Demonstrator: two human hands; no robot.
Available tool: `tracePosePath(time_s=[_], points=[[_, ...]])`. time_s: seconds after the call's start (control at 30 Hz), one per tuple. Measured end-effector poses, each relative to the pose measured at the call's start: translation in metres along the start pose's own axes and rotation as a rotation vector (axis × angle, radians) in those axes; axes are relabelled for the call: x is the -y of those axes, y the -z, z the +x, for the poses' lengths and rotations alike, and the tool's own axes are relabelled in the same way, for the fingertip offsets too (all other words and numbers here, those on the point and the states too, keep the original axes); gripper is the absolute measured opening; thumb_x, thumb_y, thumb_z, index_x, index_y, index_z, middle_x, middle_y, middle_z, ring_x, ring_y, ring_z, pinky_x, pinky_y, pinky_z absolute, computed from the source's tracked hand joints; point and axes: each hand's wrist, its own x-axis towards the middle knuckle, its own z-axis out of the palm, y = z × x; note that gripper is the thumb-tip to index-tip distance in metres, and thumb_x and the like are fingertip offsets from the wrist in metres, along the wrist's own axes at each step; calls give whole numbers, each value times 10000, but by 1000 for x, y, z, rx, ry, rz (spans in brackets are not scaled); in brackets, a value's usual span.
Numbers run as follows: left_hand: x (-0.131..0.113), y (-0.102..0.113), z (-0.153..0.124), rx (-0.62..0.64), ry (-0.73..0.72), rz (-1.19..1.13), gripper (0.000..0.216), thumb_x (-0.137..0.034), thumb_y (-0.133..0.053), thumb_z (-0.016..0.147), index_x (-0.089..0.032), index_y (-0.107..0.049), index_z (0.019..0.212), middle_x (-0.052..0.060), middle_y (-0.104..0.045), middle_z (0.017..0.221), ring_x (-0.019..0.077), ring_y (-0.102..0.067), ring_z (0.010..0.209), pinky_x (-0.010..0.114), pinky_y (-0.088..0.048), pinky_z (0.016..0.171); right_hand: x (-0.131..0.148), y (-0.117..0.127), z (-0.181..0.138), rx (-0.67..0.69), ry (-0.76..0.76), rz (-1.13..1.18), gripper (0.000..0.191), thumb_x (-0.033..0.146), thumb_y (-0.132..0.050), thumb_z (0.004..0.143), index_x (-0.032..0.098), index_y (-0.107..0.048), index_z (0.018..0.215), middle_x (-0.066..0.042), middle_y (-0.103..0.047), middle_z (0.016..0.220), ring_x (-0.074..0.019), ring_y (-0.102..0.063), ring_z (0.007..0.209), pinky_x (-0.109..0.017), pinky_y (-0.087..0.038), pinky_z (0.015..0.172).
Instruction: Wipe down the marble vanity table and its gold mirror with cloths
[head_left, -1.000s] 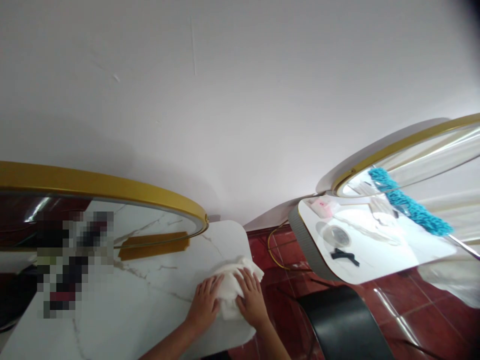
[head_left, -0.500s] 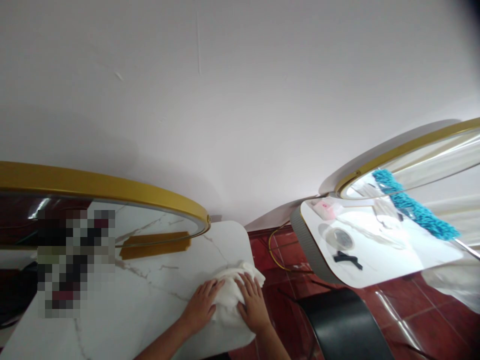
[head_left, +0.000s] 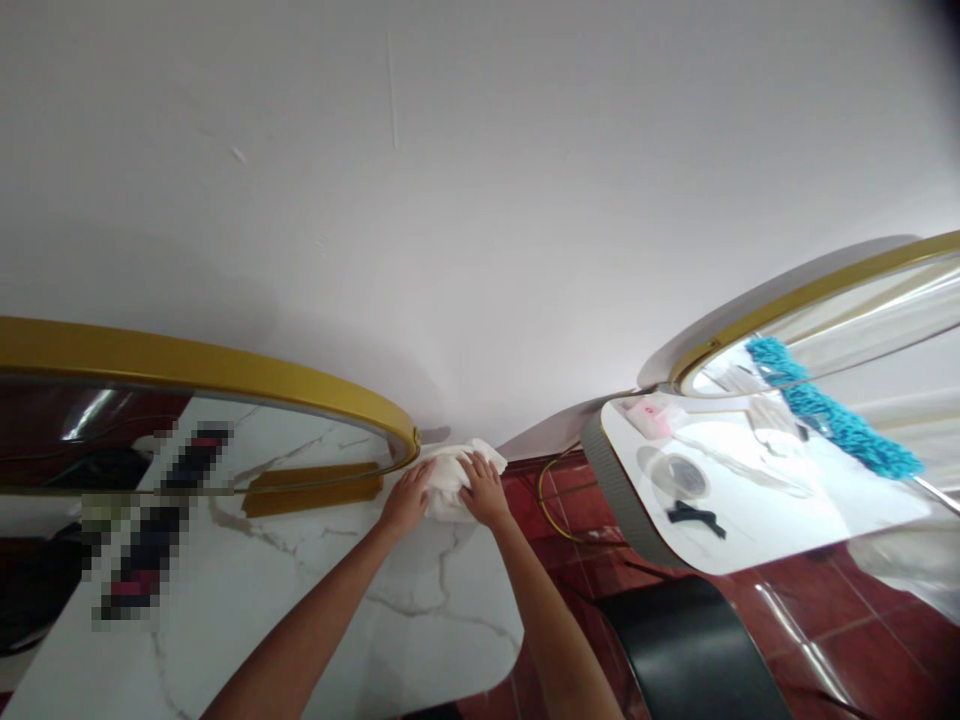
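A bunched white cloth (head_left: 446,490) lies on the white marble-patterned table (head_left: 390,630), at its far right corner by the wall. My left hand (head_left: 406,498) presses on the cloth's left side, fingers curled over it. On the other side, my right hand (head_left: 484,488) grips the cloth with its fingers bent across the top. Both arms reach forward over the table. Just left of the cloth, the gold-framed mirror (head_left: 285,385) stands over the table, with a gold-brown base piece (head_left: 315,490) below it.
To the right is a second table (head_left: 757,540) with a pink-and-white packet (head_left: 651,415), a clear round item (head_left: 679,475) and a black strip (head_left: 696,518). A blue fluffy duster (head_left: 832,415) lies there, by another mirror. A black chair (head_left: 694,650) stands on red tiles.
Both my hands have pushed the cloth away from me, from the table's near right part to its far corner against the wall.
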Motion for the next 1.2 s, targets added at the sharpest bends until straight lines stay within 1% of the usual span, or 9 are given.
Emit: tracePosePath(time_s=[0.17,0.33,0.47,0.57,0.7,0.8,0.9,1.07,1.2], points=[[-8,-4,-24,24,27,20,690,-106,-433,754,-266,-287,1409,29,-405,1386,187,-346,1269,336,-259,1066,4,-3,-28,-13,14,29,636,231,-470,808,271,-303,1421,-7,-294,1479,-199,-156,1388,-420,-93,1130],[-22,-24,-79,83,23,-2,636,-153,-443,753,-263,-340,1371,39,-437,1325,200,-360,1231,345,-266,1045,11,-13,-94,11,27,61,682,241,-470,793,292,-257,1439,27,-253,1496,-204,-134,1395,-439,-78,1139],[-29,-48,-132,207,-21,-48,628,-200,-485,713,-264,-386,1329,34,-446,1313,213,-357,1228,341,-251,1058,16,-25,-163,82,29,71,729,240,-483,774,310,-219,1450,34,-222,1506,-231,-133,1396,-474,-74,1136],[-30,-65,-165,323,-40,-81,668,-212,-519,673,-277,-392,1326,21,-411,1362,226,-320,1268,347,-204,1094,16,-37,-209,138,42,99,711,304,-491,805,320,-200,1454,32,-216,1508,-251,-139,1395,-487,-88,1133],[-28,-76,-184,440,-62,-105,707,-223,-541,662,-295,-370,1345,1,-355,1426,236,-267,1316,366,-155,1126,14,-45,-238,182,56,110,709,388,-496,832,306,-181,1461,4,-202,1513,-283,-142,1392,-517,-90,1124],[-24,-73,-178,457,-67,-102,734,-224,-549,658,-295,-344,1359,2,-332,1446,246,-261,1323,379,-163,1126,13,-42,-229,203,58,113,706,387,-500,830,314,-188,1459,12,-194,1515,-279,-136,1393,-512,-78,1127],[-20,-63,-158,411,-85,-100,710,-225,-554,658,-284,-361,1339,18,-363,1418,243,-298,1298,370,-198,1113,12,-32,-204,208,69,97,709,349,-508,816,321,-200,1454,27,-191,1516,-262,-137,1394,-494,-68,1134],[-14,-42,-111,263,-116,-81,623,-223,-536,694,-267,-386,1297,33,-442,1312,216,-380,1216,345,-277,1061,6,-16,-143,140,90,42,682,327,-498,818,312,-235,1446,23,-221,1508,-234,-149,1392,-462,-80,1137],[-10,-26,-66,143,-67,-30,572,-187,-494,728,-247,-390,1287,45,-452,1288,204,-412,1188,335,-320,1021,-2,-8,-86,87,97,12,629,349,-477,845,284,-272,1436,8,-238,1503,-212,-139,1392,-426,-78,1136]])
